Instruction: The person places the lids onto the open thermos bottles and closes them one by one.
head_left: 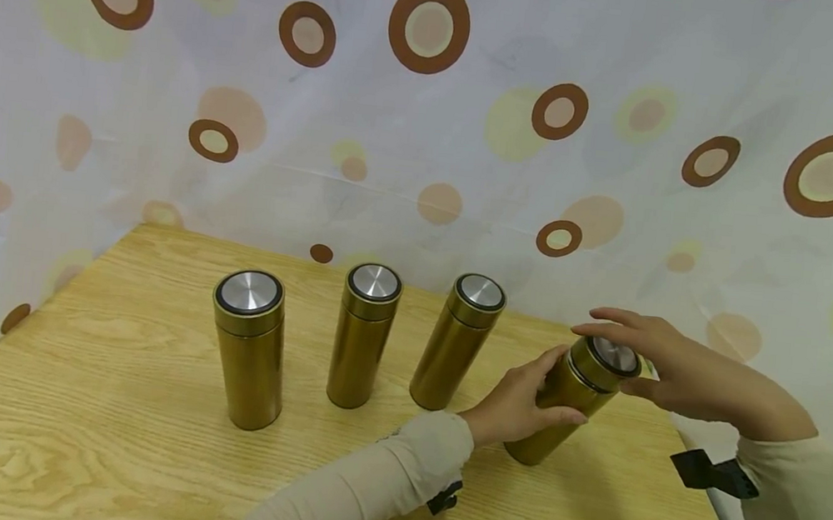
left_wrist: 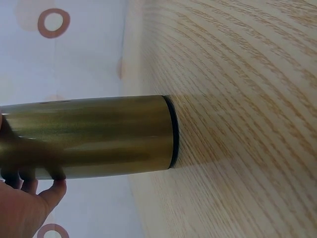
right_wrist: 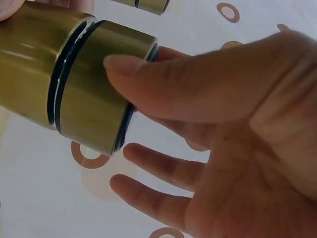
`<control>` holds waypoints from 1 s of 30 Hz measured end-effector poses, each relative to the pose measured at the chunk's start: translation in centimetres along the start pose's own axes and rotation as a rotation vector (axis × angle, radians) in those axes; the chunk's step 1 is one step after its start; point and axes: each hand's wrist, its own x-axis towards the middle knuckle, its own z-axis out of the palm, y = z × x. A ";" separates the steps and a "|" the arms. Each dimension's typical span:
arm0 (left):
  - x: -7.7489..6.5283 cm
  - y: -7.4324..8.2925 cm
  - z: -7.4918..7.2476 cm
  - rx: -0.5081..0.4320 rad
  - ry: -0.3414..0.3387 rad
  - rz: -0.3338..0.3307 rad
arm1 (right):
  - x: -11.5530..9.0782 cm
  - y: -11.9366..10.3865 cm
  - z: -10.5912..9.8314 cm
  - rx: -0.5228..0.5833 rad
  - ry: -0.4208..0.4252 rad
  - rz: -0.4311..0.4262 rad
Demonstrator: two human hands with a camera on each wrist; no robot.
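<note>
At the right of the table stands a gold thermos bottle (head_left: 548, 428), tilted in the head view. My left hand (head_left: 516, 399) grips its body below the lid, and that grip shows at the edge of the left wrist view around the bottle (left_wrist: 99, 136). My right hand (head_left: 666, 364) holds the gold lid (right_wrist: 101, 87) with its silver disc top. In the right wrist view the thumb (right_wrist: 163, 87) presses the lid's side, while two fingers stretch out free below. A dark gap shows between lid and body. The bottle's base meets the wood.
Three more gold thermos bottles with lids on stand in a row to the left: one at far left (head_left: 251, 370), one in the middle (head_left: 358, 355), one nearer my left hand (head_left: 448, 359). A patterned sheet (head_left: 370, 113) hangs behind the wooden table (head_left: 106, 431).
</note>
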 end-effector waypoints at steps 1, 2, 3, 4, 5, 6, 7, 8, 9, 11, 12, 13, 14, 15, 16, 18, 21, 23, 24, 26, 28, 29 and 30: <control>0.0 0.0 0.0 0.003 0.000 0.002 | 0.1 -0.1 -0.1 0.008 -0.011 0.017; 0.1 0.0 0.0 0.005 -0.001 0.004 | 0.1 -0.2 -0.1 0.019 -0.021 0.034; 0.1 0.0 0.1 0.005 -0.002 0.006 | 0.0 -0.3 -0.1 0.026 -0.026 0.045; 0.1 0.0 0.1 0.005 -0.002 0.006 | 0.0 -0.4 -0.1 0.036 -0.034 0.059; 0.1 0.0 0.1 0.005 -0.002 0.007 | 0.0 -0.4 -0.1 0.046 -0.039 0.070; 0.1 0.0 0.1 0.006 -0.002 0.006 | 0.0 -0.5 -0.1 0.051 -0.041 0.076; 0.1 0.0 0.1 0.007 -0.001 0.006 | -0.1 -0.5 -0.1 0.052 -0.041 0.079; 0.1 0.0 0.1 0.006 -0.001 0.006 | -0.1 -0.5 -0.1 0.047 -0.034 0.078; 0.1 0.0 0.1 0.004 -0.001 0.005 | -0.1 -0.5 0.0 0.044 -0.031 0.074; 0.1 0.0 0.1 0.002 -0.001 0.003 | -0.1 -0.5 0.0 0.036 -0.025 0.075; 0.1 0.0 0.1 0.001 -0.002 0.002 | -0.1 -0.5 0.1 0.037 -0.026 0.079; 0.1 0.0 0.1 0.000 -0.002 0.001 | -0.1 -0.5 0.1 0.038 -0.028 0.085; 0.1 0.0 0.1 -0.001 -0.002 0.000 | 0.0 -0.5 0.1 0.036 -0.029 0.091; 0.1 0.0 0.1 -0.003 -0.003 0.000 | 0.0 -0.5 0.1 0.038 -0.033 0.097; 0.1 0.0 0.1 -0.006 -0.004 0.000 | 0.0 -0.6 0.2 0.036 -0.036 0.105; 0.1 0.0 0.1 -0.008 -0.004 0.003 | 0.1 -0.6 0.3 0.033 -0.037 0.112; 0.1 0.0 0.0 -0.015 -0.007 0.010 | 0.2 -0.7 0.5 0.021 -0.028 0.111; 0.1 0.0 0.0 -0.021 -0.008 0.011 | 0.3 -0.8 0.6 0.009 -0.019 0.107; 0.0 -0.1 0.0 -0.023 -0.009 0.010 | 0.3 -0.8 0.6 0.001 -0.015 0.108; 0.0 -0.1 0.1 -0.030 -0.010 0.007 | 0.3 -0.9 0.7 -0.020 -0.007 0.110; 0.0 -0.1 0.1 -0.035 -0.008 0.005 | 0.3 -0.9 0.8 -0.038 -0.002 0.123; 0.0 -0.2 0.1 -0.039 -0.008 0.005 | 0.3 -0.9 0.9 -0.047 0.000 0.130; -0.1 -0.1 0.1 -0.039 -0.006 0.009 | 0.2 -1.0 0.9 -0.058 0.003 0.137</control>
